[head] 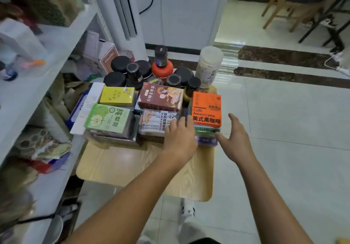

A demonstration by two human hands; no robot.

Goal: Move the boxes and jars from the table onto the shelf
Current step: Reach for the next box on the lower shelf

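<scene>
Left hand point(178, 136), right hand point(234, 139) flanking orange "Caffè Americano" box point(206, 109)

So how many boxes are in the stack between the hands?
3: the orange coffee box on top, a green box under it, a purple box at the bottom; the left hand may hide more.

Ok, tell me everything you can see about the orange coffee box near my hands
The orange coffee box is a flat cardboard carton, closed, printed "Caffè Americano" in black with Chinese text beneath. It lies face up on top of a stack, over a green box and a purple one, at the wooden table's right side. The left hand reaches its left edge; the right hand is open, just beside it.
</scene>
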